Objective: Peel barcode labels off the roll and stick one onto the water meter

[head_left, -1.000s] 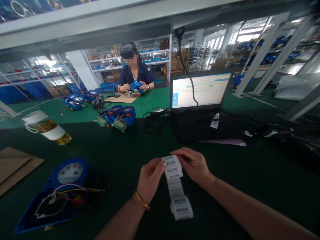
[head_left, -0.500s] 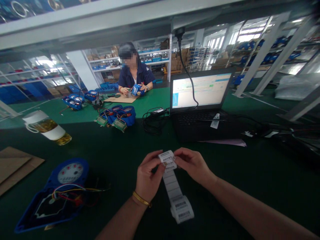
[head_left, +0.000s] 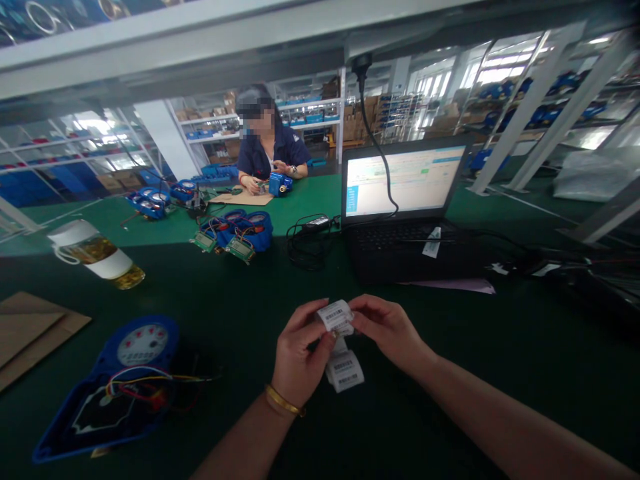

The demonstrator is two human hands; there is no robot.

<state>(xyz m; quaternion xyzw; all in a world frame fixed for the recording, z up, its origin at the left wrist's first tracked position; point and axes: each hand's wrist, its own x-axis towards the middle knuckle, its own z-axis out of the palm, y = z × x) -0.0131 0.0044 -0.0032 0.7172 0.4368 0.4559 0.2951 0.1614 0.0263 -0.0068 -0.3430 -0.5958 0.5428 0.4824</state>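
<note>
My left hand point(head_left: 301, 350) and my right hand point(head_left: 387, 325) pinch a strip of white barcode labels point(head_left: 336, 316) between them, above the dark green bench. The fingers of both hands are closed on its two sides. Just below my fingers hangs or lies a rolled part of the same strip point(head_left: 347, 371), its printed barcodes facing up; whether it touches the bench I cannot tell. To the left of my hands lies a blue water meter point(head_left: 145, 343) with its lid open and coloured wires coming out.
A laptop point(head_left: 400, 187) stands at the back right, a cable hanging before its screen. Blue meters with circuit boards point(head_left: 240, 233), a tea bottle point(head_left: 97, 255) and cardboard point(head_left: 40, 333) are on the left. Across the bench sits a co-worker point(head_left: 273, 157) near another blue meter point(head_left: 280, 184).
The rolled part of the label strip has come up close to my hands, and the stretch between is much shorter. Across the bench, the co-worker's one hand has left the blue meter.
</note>
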